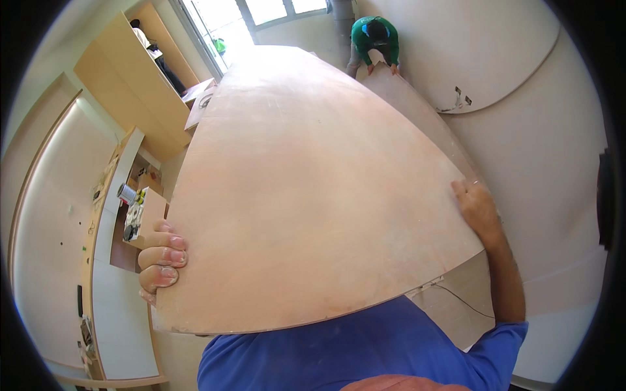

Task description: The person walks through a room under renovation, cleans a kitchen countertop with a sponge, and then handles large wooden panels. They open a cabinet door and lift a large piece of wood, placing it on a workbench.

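Observation:
A large pale plywood sheet [306,189] stretches away from my chest, its near edge lying against my blue shirt. My left hand [163,257] is closed over the sheet's left edge near the close corner, fingers curled on top with whitish dust on the tips. On the opposite edge my right hand [477,207] is closed around the board, its thumb side hidden from view. A second, greyer board [433,117] shows beyond the right edge, partly covered by the plywood sheet.
A person in a green top [375,39] bends over the grey board's far end, both hands on it. At left stand an open wardrobe [130,72], a long white-fronted counter [120,319] and a can [126,193] among small items. A wall [554,182] runs along the right.

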### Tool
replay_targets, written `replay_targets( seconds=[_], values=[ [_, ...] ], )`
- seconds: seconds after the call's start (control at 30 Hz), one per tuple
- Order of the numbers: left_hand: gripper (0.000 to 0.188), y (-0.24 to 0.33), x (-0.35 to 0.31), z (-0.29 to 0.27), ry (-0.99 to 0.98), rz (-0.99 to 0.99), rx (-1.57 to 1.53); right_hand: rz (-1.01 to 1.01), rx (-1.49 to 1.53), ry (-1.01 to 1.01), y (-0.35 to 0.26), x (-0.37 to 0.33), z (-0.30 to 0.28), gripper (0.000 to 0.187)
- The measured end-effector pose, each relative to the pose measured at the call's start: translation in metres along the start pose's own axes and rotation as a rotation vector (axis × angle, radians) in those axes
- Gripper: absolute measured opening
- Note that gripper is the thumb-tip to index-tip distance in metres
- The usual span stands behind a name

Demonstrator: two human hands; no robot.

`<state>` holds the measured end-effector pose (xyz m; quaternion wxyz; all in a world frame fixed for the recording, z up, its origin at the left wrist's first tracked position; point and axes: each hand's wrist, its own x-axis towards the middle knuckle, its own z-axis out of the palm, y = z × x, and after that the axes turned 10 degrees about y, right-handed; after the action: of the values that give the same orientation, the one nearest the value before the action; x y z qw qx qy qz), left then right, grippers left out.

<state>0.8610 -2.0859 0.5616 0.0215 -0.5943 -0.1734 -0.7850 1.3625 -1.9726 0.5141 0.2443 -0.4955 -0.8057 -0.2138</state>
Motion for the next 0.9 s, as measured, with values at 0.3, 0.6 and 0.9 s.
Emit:
replay_targets(
  seconds=[0.3,0.6,0.9],
  values=[
    [0.041,0.005,-0.016,-0.012,0.007,-0.049,0.073,0.593,0.072,-0.299,0.038,0.031,-0.016,0.056],
    [0.04,0.015,-0.023,-0.023,0.037,-0.079,0.144,0.738,0.136,-0.489,0.099,0.018,0.008,0.068],
    [0.04,0.023,-0.028,-0.027,0.044,-0.094,0.195,0.865,0.357,-0.476,0.071,-0.007,0.033,0.064]
  ],
)
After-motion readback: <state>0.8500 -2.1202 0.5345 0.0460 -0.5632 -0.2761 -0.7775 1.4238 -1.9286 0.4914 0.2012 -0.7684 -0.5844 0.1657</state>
